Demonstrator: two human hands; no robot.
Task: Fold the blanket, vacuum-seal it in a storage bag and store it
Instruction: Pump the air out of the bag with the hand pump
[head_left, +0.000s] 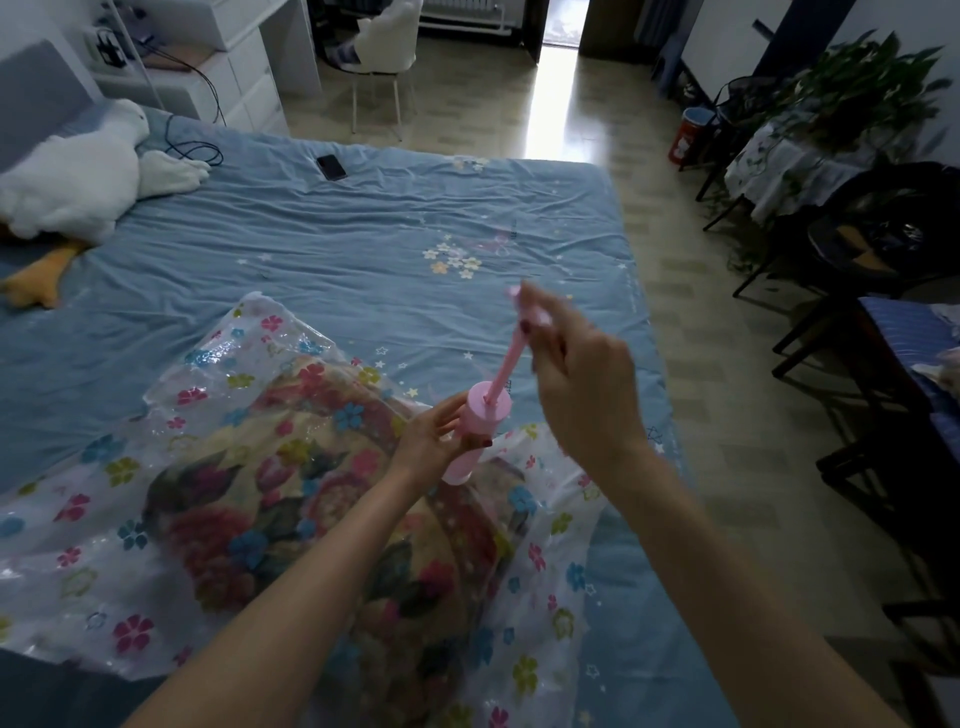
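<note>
With the folded floral blanket (291, 499) already inside the storage bag (104, 525) on the bed (337, 234), pumping looks underway. Left hand (436, 441) grips the pink hand pump (475, 431) barrel, right hand (576, 379) pinches its raised plunger handle (524, 306). Keep barrel square on the valve; full, straight strokes.

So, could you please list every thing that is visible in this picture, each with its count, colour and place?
Clear plastic storage bag with flower print: one, transparent, on the near part of the bed.
Folded floral blanket: one, red and beige, inside the bag.
Pink plastic hand pump: one, upright on the bag, plunger pulled out.
Blue bed sheet: one, covers the bed.
White plush goose: one, orange feet, far left of the bed.
Black phone: one, far side of the bed.
White chair: one, beyond the bed.
Green plant: one, right, on a covered table.
Left hand: holds the pump cylinder.
Right hand: grips the plunger handle.
</note>
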